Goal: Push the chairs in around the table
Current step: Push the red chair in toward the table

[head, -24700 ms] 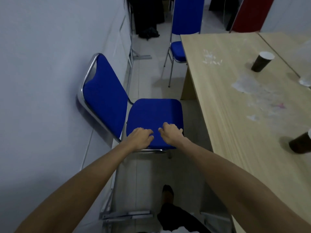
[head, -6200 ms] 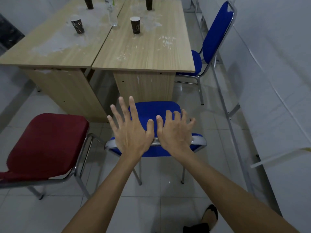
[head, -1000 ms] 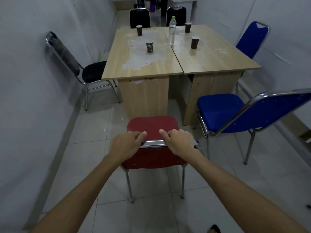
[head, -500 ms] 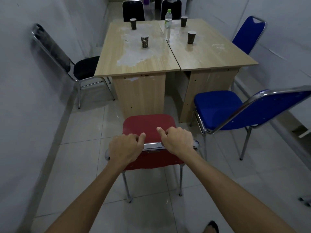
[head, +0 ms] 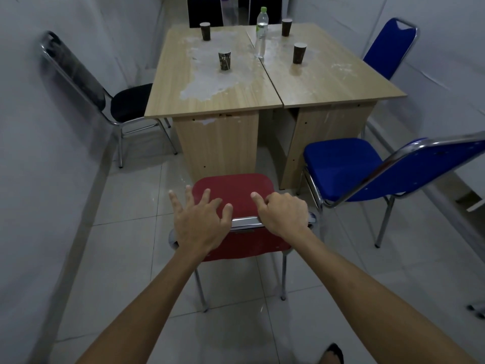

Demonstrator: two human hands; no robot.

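Note:
A red chair (head: 233, 190) stands right in front of me, its seat close to the near end of the left wooden table (head: 210, 85). My right hand (head: 282, 214) grips the chrome top rail of its backrest, fingers curled over it. My left hand (head: 199, 222) is over the rail's left end with its fingers spread and straight, holding nothing. A blue chair (head: 343, 164) stands at an angle by the right table (head: 328, 80), its backrest leaning toward the right wall.
A black chair (head: 126, 101) stands by the left wall, a second blue chair (head: 385, 48) by the right wall, and two black chairs (head: 204, 9) at the far end. Several paper cups (head: 224, 60) and a water bottle (head: 261, 30) stand on the tables. Walls close in on both sides.
My left hand has let go of the red chair's top rail and spread its fingers. The right hand keeps its grip. The chair has come nearer the table.

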